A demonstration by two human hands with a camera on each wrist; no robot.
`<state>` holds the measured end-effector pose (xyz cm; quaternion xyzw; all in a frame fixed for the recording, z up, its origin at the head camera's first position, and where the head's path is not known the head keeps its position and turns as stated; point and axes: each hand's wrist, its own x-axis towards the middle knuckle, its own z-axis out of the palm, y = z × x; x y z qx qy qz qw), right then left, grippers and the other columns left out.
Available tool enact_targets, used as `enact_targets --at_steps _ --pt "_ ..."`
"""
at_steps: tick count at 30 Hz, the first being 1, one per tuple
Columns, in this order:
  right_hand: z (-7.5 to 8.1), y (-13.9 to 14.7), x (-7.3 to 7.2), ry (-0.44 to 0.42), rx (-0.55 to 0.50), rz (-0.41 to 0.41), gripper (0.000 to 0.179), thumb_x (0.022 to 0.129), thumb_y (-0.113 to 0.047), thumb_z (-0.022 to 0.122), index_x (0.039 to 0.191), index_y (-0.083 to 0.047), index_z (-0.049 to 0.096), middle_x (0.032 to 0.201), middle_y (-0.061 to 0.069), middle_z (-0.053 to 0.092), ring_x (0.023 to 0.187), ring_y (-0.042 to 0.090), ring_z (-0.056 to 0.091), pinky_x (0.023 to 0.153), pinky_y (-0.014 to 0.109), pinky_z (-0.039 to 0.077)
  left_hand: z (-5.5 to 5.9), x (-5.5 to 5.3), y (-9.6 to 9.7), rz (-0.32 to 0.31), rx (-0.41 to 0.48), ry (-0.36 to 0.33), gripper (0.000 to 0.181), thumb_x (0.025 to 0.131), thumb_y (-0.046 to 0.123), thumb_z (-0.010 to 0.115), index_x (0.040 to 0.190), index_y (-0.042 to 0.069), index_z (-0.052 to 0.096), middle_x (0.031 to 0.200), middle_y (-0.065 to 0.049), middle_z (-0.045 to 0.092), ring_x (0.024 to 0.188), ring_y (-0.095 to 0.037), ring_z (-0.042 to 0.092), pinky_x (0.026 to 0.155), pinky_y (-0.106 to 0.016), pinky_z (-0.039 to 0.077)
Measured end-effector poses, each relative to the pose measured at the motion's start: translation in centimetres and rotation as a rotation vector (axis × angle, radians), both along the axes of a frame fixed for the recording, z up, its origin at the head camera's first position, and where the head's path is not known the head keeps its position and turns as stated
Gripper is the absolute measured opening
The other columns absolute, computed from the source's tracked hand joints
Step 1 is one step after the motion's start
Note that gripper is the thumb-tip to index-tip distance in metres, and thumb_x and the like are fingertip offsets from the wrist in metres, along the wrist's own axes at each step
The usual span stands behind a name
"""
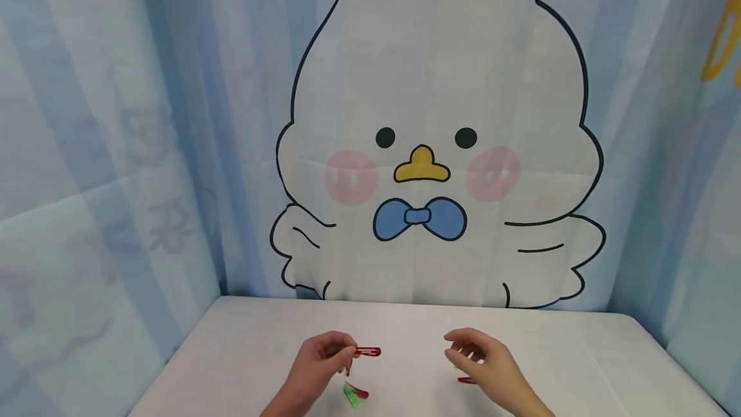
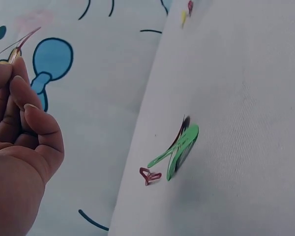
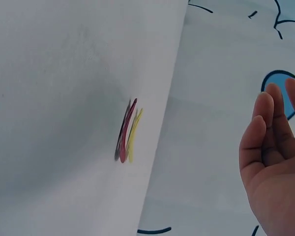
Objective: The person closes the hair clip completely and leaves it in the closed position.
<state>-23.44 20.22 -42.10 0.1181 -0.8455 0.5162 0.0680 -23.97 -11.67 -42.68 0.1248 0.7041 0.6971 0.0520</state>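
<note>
Pinching red clip (image 1: 368,351) by one end in left hand (image 1: 320,362) above table (image 1: 405,327), perhaps to leave spread prongs clear; holding right hand (image 1: 487,365) empty with fingers loosely bent near yellow clip (image 3: 132,140)

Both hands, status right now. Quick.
Left hand: closed, pinching a red hair clip between thumb and fingers.
Right hand: open, fingers relaxed, holding nothing.
</note>
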Motion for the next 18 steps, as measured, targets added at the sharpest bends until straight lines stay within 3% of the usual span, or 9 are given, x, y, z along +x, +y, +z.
enact_targets --at_steps 6,10,18 --pt "0.4 -0.9 0.2 -0.061 -0.046 0.000 0.028 0.091 -0.021 0.076 0.113 -0.005 0.069 0.090 0.006 0.062 0.072 0.017 0.057 0.058 0.036 0.056 0.0 0.1 0.7 -0.015 0.042 -0.027 0.017 0.097 0.013 0.068 0.105 -0.001 0.069 0.085 -0.003 0.065 0.075 -0.017 0.056 0.071 -0.028 0.050" --pt "0.4 -1.4 0.4 -0.065 -0.058 0.009 0.026 0.091 -0.019 0.075 0.112 -0.004 0.069 0.090 0.005 0.063 0.072 0.016 0.057 0.057 0.034 0.054 0.0 0.2 1.3 -0.018 0.064 -0.038 0.019 0.096 0.010 0.068 0.106 -0.006 0.068 0.084 -0.002 0.065 0.076 -0.015 0.055 0.069 -0.025 0.048" --pt "0.5 -2.6 1.0 0.001 -0.067 0.053 0.021 0.093 -0.017 0.074 0.111 -0.006 0.071 0.090 0.000 0.065 0.079 0.011 0.057 0.071 0.026 0.050 0.0 0.6 2.9 -0.015 0.069 -0.043 0.017 0.097 0.009 0.067 0.107 -0.004 0.069 0.084 -0.002 0.065 0.076 -0.016 0.056 0.070 -0.025 0.048"
